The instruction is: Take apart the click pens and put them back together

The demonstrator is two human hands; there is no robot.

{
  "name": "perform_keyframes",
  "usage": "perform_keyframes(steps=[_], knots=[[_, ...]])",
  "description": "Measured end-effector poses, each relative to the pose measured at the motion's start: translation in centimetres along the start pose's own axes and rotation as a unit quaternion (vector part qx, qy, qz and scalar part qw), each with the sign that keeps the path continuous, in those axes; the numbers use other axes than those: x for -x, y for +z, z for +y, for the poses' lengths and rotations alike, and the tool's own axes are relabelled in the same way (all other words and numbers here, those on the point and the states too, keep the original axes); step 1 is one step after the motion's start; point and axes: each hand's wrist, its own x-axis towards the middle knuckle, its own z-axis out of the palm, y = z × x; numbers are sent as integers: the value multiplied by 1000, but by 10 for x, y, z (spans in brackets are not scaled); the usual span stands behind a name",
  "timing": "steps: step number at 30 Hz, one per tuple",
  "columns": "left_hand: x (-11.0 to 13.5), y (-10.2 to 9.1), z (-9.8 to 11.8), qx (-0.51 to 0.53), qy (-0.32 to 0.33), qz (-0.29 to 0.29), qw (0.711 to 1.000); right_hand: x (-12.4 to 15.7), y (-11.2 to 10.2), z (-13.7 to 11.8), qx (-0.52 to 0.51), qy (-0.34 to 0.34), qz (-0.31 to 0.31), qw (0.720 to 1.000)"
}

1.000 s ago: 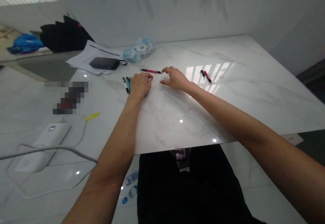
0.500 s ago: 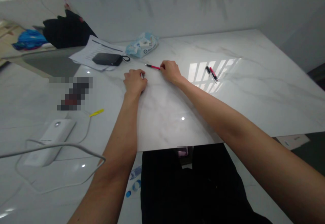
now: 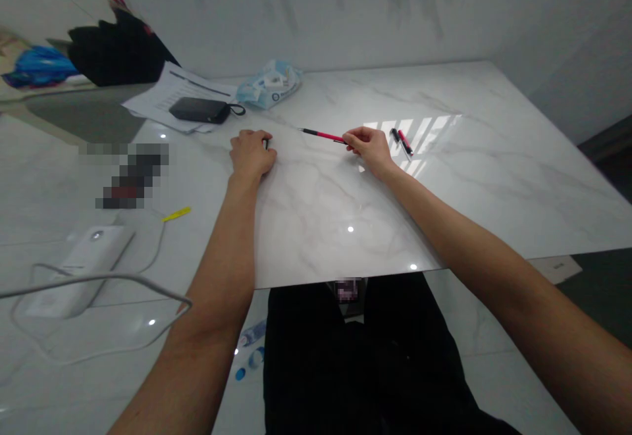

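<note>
My right hand (image 3: 369,149) pinches a red pen (image 3: 323,135) with a black front end by its rear. The pen points left, its tip towards my left hand (image 3: 251,153). That hand rests on the white marble-look table (image 3: 306,224) with curled fingers. A small dark thing (image 3: 266,143) shows between its thumb and forefinger; most of it is hidden. To the right of my right hand lie a red and black pen (image 3: 405,141) and a slim black piece (image 3: 395,135), side by side.
A black pouch (image 3: 200,110) lies on printed papers (image 3: 172,86) at the back left. Beside them is a light blue soft packet (image 3: 271,85). A white power bank (image 3: 79,270), a grey cable (image 3: 123,278) and a yellow tag (image 3: 176,214) are at the left.
My right hand has moved right with the red pen, and more of the pen shows. My left hand keeps about the same place on the table; the view has shifted slightly.
</note>
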Motion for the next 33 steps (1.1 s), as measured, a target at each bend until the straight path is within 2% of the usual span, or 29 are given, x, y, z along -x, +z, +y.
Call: perform_keyframes(steps=[1, 2, 4, 7, 10, 12, 15, 17, 19, 23, 28, 33], knots=[[3, -1, 10, -13, -46, 37, 998, 3, 0, -1, -11, -10, 6, 1000], [6, -1, 21, -14, -63, 61, 996, 5, 0, -3, -19, -21, 11, 1000], [11, 1, 47, 19, -21, 79, 996, 9, 2, -6, -34, -31, 18, 999], [13, 15, 81, 140, 35, 79, 986, 14, 6, -8, -93, 5, 27, 995], [13, 33, 101, 324, -18, 86, 942, 18, 9, -8, -197, 50, 16, 979], [15, 42, 108, 430, -47, 46, 900, 22, 12, -7, -244, 63, -24, 967], [19, 43, 115, 518, -53, 3, 854, 28, 18, -10, -266, 69, -81, 958], [22, 38, 119, 545, -45, -2, 837, 30, 21, -13, -261, 77, -76, 959], [25, 30, 124, 555, -32, -8, 832, 31, 22, -16, -252, 89, -48, 962], [30, 23, 131, 532, -6, -16, 847, 30, 20, -18, -221, 90, -23, 971], [30, 27, 130, 527, -18, 10, 850, 30, 16, -22, -118, 33, -69, 990], [28, 27, 126, 527, -27, 14, 850, 31, 15, -26, -117, 3, -114, 987]])
